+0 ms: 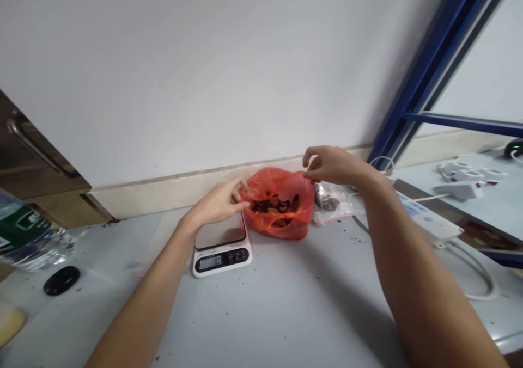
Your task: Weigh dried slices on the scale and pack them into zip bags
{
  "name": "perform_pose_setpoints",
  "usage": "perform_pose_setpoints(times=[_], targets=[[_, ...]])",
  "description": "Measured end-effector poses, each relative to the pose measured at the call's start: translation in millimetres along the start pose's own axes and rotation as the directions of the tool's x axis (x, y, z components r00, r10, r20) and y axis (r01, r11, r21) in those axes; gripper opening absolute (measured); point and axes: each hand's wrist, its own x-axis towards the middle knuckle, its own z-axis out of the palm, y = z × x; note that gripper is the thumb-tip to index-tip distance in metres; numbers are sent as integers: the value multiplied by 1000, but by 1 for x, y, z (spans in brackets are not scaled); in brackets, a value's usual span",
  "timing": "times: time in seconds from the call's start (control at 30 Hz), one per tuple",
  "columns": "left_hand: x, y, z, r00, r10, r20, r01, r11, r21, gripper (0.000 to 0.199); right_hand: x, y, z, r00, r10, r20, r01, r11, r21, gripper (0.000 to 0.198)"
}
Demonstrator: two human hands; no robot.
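A red plastic bag point(300, 218) stands with its mouth spread wide on the floor-like pale surface near the wall. Dark brown and orange dried pieces point(280, 204) lie inside it. At the bag's left rim, my left hand point(220, 202) pinches the plastic between thumb and fingers. My right hand point(333, 164) grips the right rim from above, fingers curled. Below my left hand sits a white digital kitchen scale point(223, 262); its display reads 0.0, and its plate is partly covered by that hand. A clear zip bag point(333, 202) with dark contents is just right of the red bag.
On the left are a water bottle point(30, 232) with a green label, a black round lid point(61, 280) and a yellowish item point(10, 322). A white power strip point(429, 218) with cables lies right, beside a blue metal frame point(412, 79). The wall point(196, 74) rises behind.
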Motion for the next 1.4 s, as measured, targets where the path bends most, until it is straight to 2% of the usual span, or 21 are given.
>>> perform_pose_setpoints(times=[0.03, 0.1, 0.17, 0.23, 0.33, 0.4, 0.47, 0.57, 0.67, 0.73, 0.83, 0.93, 1.0, 1.07, 1.13, 1.2, 1.23, 1.3, 1.37, 1.4], targets=[[-1, 0, 0, 1000, 7, 19, -9, 996, 89, 22, -1, 2, -3, 994, 6, 109, -6, 1000, -2, 16], [-4, 4, 0, 997, 71, -20, -64, 966, 250, 18, -3, 7, -8, 965, 20, 262, -29, 999, 30, 11], [-7, 12, 2, 980, 175, -96, -132, 930, 344, 11, -2, 12, -11, 956, 59, 288, -87, 992, 86, 6], [-10, 22, 8, 959, 269, -93, -222, 911, 346, 11, 0, 19, -10, 967, 166, 195, -183, 981, 69, 11], [-13, 32, 22, 941, 321, 106, -338, 899, 278, 18, 6, 30, -1, 947, 319, 39, -317, 947, -51, 28], [-13, 35, 33, 925, 312, 218, -366, 886, 286, 26, 8, 36, 6, 932, 358, 51, -354, 933, -72, 40], [-12, 34, 40, 914, 320, 248, -386, 875, 293, 28, 9, 39, 10, 926, 365, 101, -360, 931, -63, 37], [-10, 34, 37, 909, 374, 182, -410, 879, 244, 17, 11, 42, 10, 940, 334, 68, -321, 935, -149, 24], [-11, 34, 24, 905, 422, 44, -421, 882, 212, 15, 14, 45, 3, 960, 281, -19, -278, 937, -210, 20], [-12, 34, 15, 901, 429, -64, -411, 891, 193, 15, 13, 46, -4, 965, 242, -103, -257, 949, -183, 16], [-13, 33, 6, 903, 372, -217, -366, 928, 68, 20, 5, 37, -16, 952, 79, -297, -106, 991, -79, 9], [-13, 31, 2, 915, 235, -329, -299, 940, -161, 39, -10, 13, -22, 900, -172, -400, 190, 982, 5, 5], [-13, 30, 1, 939, 132, -316, -256, 883, -392, 57, -21, -8, -20, 862, -349, -369, 386, 922, 31, 4], [-14, 29, -1, 971, 91, -222, -211, 764, -610, 65, -27, -27, -11, 808, -519, -279, 557, 827, 77, 2], [-16, 28, -6, 986, 87, -142, -163, 673, -722, 61, -28, -40, 1, 747, -631, -209, 660, 743, 114, 5], [-19, 25, -14, 989, 77, -125, -144, 652, -744, 57, -23, -45, 12, 721, -667, -189, 691, 711, 129, 7], [-20, 23, -18, 989, 63, -133, -142, 654, -743, 56, -18, -44, 17, 733, -652, -196, 679, 720, 142, 14], [-23, 17, -25, 986, 43, -161, -149, 654, -741, 56, -10, -40, 23, 809, -554, -197, 587, 781, 214, 42], [-26, 10, -31, 982, 39, -183, -166, 635, -755, 59, -3, -35, 25, 896, -440, -63, 433, 829, 355, 62], [-26, 7, -33, 982, 42, -183, -169, 619, -767, 61, -1, -33, 25, 908, -416, 48, 359, 832, 422, 61]])
